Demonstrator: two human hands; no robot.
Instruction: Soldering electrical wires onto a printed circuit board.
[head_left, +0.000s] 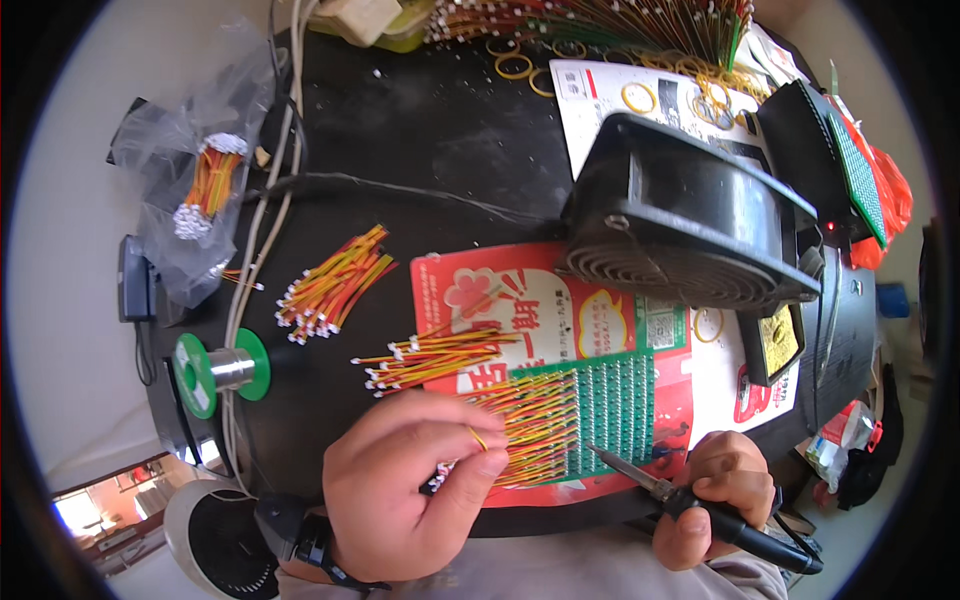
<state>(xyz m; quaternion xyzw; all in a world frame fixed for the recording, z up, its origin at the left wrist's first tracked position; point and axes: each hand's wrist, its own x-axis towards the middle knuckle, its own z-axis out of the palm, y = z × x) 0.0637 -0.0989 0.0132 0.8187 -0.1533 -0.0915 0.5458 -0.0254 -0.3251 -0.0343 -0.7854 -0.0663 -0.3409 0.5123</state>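
My left hand [400, 485] is closed in a pinch, with a thin yellow wire [478, 438] showing between thumb and forefinger. My right hand [715, 485] grips a black-handled soldering iron [740, 528], whose metal tip points left over a green circuit board panel [615, 405]. Whether the tip touches the board I cannot tell. Rows of red and yellow wires [540, 410] lie across the panel's left part, their ends at a line of pads. Behind my left hand sits a loose pile of connector wires [440, 355]. The panel rests on a red printed sheet [435, 285].
A black fan [690, 210] stands behind the panel. At left are a solder spool [235, 370], another wire bundle [335, 285], a plastic bag [170, 160] with bundled wires, and pale cables [270, 225]. A yellow cleaning sponge [780, 340] sits at right; rubber bands [638, 97] lie farther back.
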